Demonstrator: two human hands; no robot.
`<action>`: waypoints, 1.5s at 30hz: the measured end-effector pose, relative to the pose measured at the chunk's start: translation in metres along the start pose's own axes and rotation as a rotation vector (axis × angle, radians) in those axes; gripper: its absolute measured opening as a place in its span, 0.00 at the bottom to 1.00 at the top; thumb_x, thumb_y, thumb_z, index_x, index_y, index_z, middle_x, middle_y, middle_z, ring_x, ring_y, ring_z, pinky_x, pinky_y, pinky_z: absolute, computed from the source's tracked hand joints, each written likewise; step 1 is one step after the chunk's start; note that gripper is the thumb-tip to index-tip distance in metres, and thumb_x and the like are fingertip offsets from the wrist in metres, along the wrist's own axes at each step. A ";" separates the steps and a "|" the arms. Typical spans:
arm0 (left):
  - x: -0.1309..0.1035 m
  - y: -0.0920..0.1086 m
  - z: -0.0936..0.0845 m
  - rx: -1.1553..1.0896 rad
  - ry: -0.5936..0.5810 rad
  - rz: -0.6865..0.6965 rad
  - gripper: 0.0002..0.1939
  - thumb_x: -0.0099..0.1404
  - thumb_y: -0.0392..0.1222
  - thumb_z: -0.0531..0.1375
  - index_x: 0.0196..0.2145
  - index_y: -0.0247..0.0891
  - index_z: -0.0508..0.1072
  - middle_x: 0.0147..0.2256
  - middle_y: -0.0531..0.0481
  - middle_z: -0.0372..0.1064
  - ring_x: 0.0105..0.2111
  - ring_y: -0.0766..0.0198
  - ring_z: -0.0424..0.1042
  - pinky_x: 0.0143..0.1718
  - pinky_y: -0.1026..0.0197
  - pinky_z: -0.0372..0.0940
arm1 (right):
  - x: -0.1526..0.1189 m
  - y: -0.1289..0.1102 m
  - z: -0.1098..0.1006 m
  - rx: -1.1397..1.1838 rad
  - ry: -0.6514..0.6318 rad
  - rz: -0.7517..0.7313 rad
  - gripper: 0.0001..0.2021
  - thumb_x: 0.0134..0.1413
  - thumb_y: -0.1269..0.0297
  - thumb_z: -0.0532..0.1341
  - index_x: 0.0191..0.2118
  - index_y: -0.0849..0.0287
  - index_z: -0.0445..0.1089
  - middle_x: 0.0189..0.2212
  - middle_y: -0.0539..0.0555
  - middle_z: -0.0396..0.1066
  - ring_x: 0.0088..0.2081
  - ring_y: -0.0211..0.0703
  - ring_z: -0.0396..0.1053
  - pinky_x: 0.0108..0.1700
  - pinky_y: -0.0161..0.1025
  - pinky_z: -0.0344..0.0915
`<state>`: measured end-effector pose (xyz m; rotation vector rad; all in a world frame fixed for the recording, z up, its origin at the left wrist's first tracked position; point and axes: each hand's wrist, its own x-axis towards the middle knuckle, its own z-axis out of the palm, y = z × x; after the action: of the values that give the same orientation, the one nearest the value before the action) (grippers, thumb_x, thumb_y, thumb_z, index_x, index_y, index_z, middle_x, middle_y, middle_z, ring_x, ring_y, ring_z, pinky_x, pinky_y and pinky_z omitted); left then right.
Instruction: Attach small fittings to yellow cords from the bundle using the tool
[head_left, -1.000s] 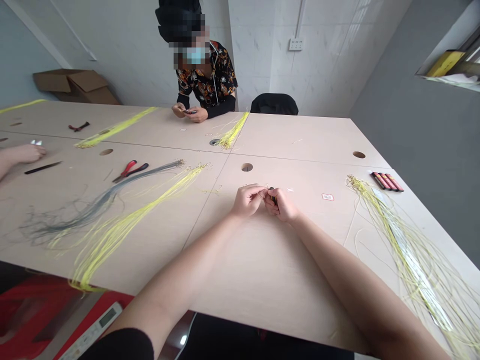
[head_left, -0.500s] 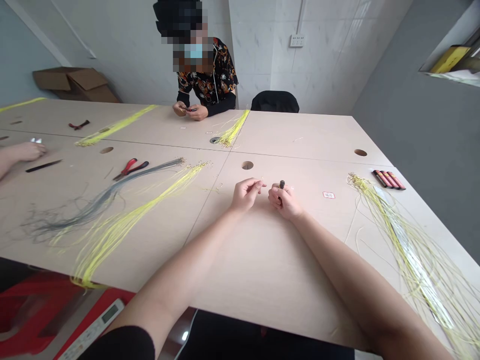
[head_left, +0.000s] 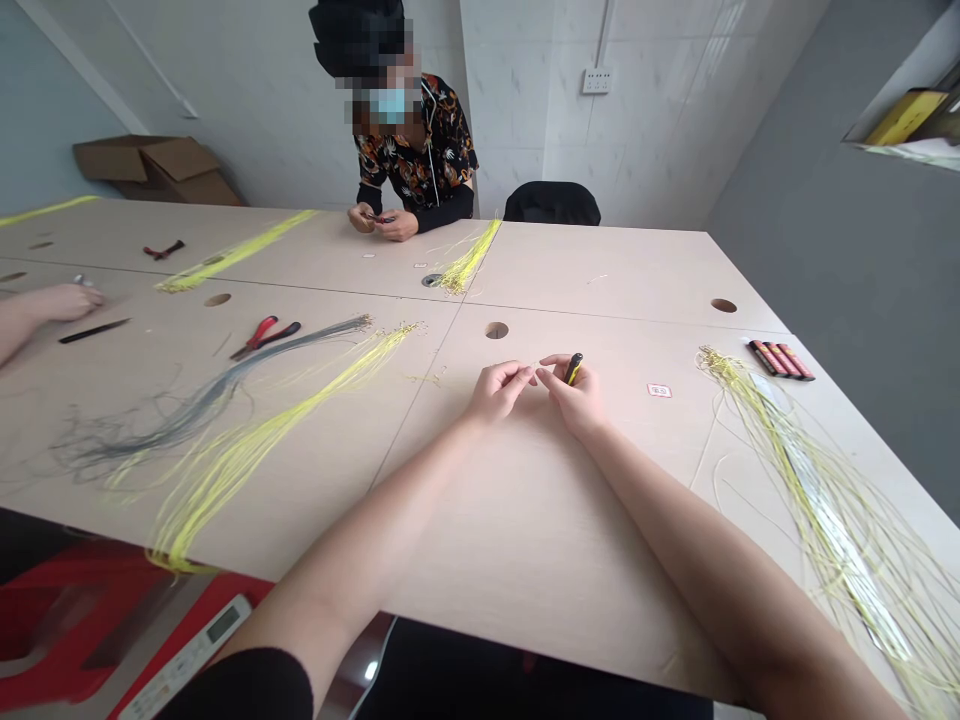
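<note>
My left hand (head_left: 498,391) is closed in a pinch above the table, and what its fingertips hold is too small to make out. Its fingertips meet those of my right hand (head_left: 576,398). That hand is closed around a slim black-and-yellow pen-shaped tool (head_left: 574,368), whose black end points up and away from me. To the left lies a bundle of yellow wires (head_left: 300,405), alongside a bundle of grey wires (head_left: 247,372). Another bundle of pale yellow wires (head_left: 787,460) rests on the right, over a silvery strip.
Red-and-black pliers (head_left: 264,336) lie beyond the grey wires. Several dark red tubes (head_left: 780,360) sit at the right edge. The table (head_left: 600,560) has a round hole (head_left: 496,330) ahead. A co-worker (head_left: 416,150) sits opposite; another person's hand (head_left: 71,300) is at left.
My hands have come together until their fingertips meet. The pen-shaped tool in my right hand has gone from upright to tilted, and the right index finger now reaches toward the left fingertips.
</note>
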<state>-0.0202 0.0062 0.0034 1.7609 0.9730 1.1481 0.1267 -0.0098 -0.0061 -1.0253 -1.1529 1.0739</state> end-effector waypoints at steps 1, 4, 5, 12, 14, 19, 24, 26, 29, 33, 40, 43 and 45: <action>0.000 0.000 0.000 0.001 0.000 0.008 0.22 0.62 0.57 0.54 0.24 0.35 0.70 0.18 0.55 0.53 0.21 0.69 0.55 0.25 0.64 0.52 | 0.000 0.000 0.000 -0.008 -0.002 0.007 0.14 0.44 0.54 0.66 0.33 0.59 0.69 0.17 0.43 0.47 0.19 0.30 0.48 0.22 0.34 0.45; -0.001 0.001 0.000 0.012 -0.008 0.026 0.22 0.62 0.57 0.54 0.25 0.35 0.71 0.18 0.55 0.55 0.21 0.69 0.55 0.24 0.64 0.52 | 0.000 -0.001 0.000 -0.009 -0.008 0.009 0.13 0.43 0.56 0.66 0.32 0.59 0.69 0.16 0.43 0.47 0.19 0.30 0.48 0.22 0.34 0.44; -0.002 0.001 0.000 0.017 -0.012 0.031 0.22 0.63 0.56 0.54 0.25 0.35 0.71 0.18 0.55 0.55 0.21 0.69 0.54 0.24 0.64 0.52 | 0.000 -0.001 0.001 -0.003 -0.010 0.008 0.12 0.43 0.57 0.65 0.31 0.59 0.69 0.16 0.43 0.47 0.19 0.30 0.48 0.22 0.34 0.45; -0.001 0.001 0.001 0.069 -0.009 0.090 0.22 0.64 0.56 0.53 0.26 0.34 0.71 0.18 0.56 0.54 0.21 0.70 0.54 0.25 0.64 0.52 | -0.001 -0.001 0.000 0.067 -0.053 0.009 0.10 0.44 0.60 0.64 0.32 0.59 0.68 0.16 0.43 0.53 0.18 0.30 0.51 0.22 0.33 0.48; -0.001 0.002 0.001 0.076 -0.006 0.104 0.22 0.64 0.56 0.52 0.26 0.34 0.71 0.18 0.55 0.54 0.21 0.70 0.54 0.24 0.65 0.52 | 0.000 0.000 0.000 0.101 -0.059 0.012 0.12 0.44 0.57 0.65 0.32 0.59 0.68 0.17 0.44 0.54 0.18 0.30 0.50 0.22 0.33 0.49; -0.001 0.003 0.001 0.079 -0.012 0.107 0.22 0.64 0.57 0.52 0.27 0.34 0.71 0.19 0.55 0.55 0.21 0.69 0.55 0.24 0.65 0.52 | 0.001 0.000 0.000 0.114 -0.081 0.032 0.15 0.42 0.53 0.67 0.31 0.60 0.68 0.17 0.45 0.58 0.18 0.29 0.50 0.21 0.33 0.49; -0.001 0.002 0.002 0.093 -0.026 0.111 0.23 0.64 0.57 0.52 0.27 0.34 0.72 0.18 0.55 0.55 0.21 0.69 0.55 0.24 0.65 0.52 | 0.001 0.000 -0.001 0.091 -0.097 0.024 0.15 0.44 0.53 0.66 0.30 0.60 0.69 0.18 0.46 0.60 0.18 0.29 0.51 0.22 0.33 0.49; -0.001 0.002 0.002 0.093 -0.035 0.105 0.23 0.64 0.57 0.52 0.26 0.34 0.72 0.18 0.55 0.54 0.20 0.69 0.54 0.24 0.64 0.51 | 0.001 0.001 -0.001 0.079 -0.090 0.017 0.15 0.45 0.52 0.65 0.29 0.60 0.68 0.16 0.45 0.58 0.18 0.30 0.51 0.22 0.33 0.48; -0.002 0.003 0.002 0.099 -0.038 0.107 0.23 0.64 0.57 0.52 0.26 0.34 0.71 0.18 0.55 0.54 0.20 0.69 0.54 0.24 0.64 0.51 | 0.002 0.003 -0.001 0.073 -0.086 0.018 0.15 0.45 0.51 0.65 0.29 0.60 0.68 0.16 0.45 0.56 0.18 0.30 0.51 0.21 0.33 0.48; -0.002 0.004 0.002 0.117 -0.038 0.117 0.23 0.64 0.56 0.52 0.26 0.34 0.72 0.17 0.56 0.54 0.20 0.70 0.53 0.24 0.64 0.50 | 0.003 0.005 -0.001 0.081 -0.084 0.027 0.15 0.45 0.52 0.65 0.29 0.59 0.68 0.16 0.45 0.55 0.18 0.30 0.50 0.21 0.33 0.48; -0.002 0.005 0.002 0.112 -0.042 0.124 0.22 0.64 0.56 0.52 0.26 0.34 0.72 0.17 0.56 0.53 0.19 0.70 0.52 0.23 0.64 0.50 | 0.003 0.004 -0.001 0.119 -0.091 0.035 0.14 0.45 0.53 0.65 0.28 0.59 0.66 0.16 0.45 0.55 0.18 0.30 0.49 0.21 0.33 0.47; -0.002 0.006 0.002 0.109 -0.043 0.118 0.22 0.64 0.55 0.52 0.26 0.35 0.72 0.17 0.56 0.54 0.19 0.70 0.52 0.23 0.64 0.49 | 0.003 0.002 -0.001 0.149 -0.071 0.056 0.14 0.44 0.53 0.65 0.28 0.59 0.65 0.15 0.44 0.54 0.18 0.30 0.50 0.21 0.33 0.48; -0.002 0.006 0.002 0.101 -0.044 0.112 0.21 0.64 0.55 0.53 0.26 0.35 0.72 0.17 0.56 0.55 0.19 0.70 0.52 0.23 0.64 0.49 | 0.003 0.001 0.000 0.192 -0.041 0.071 0.14 0.43 0.54 0.65 0.28 0.59 0.64 0.15 0.44 0.53 0.17 0.30 0.49 0.21 0.33 0.48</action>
<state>-0.0182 0.0014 0.0079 1.9351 0.9302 1.1417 0.1270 -0.0064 -0.0065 -0.9027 -1.0302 1.2414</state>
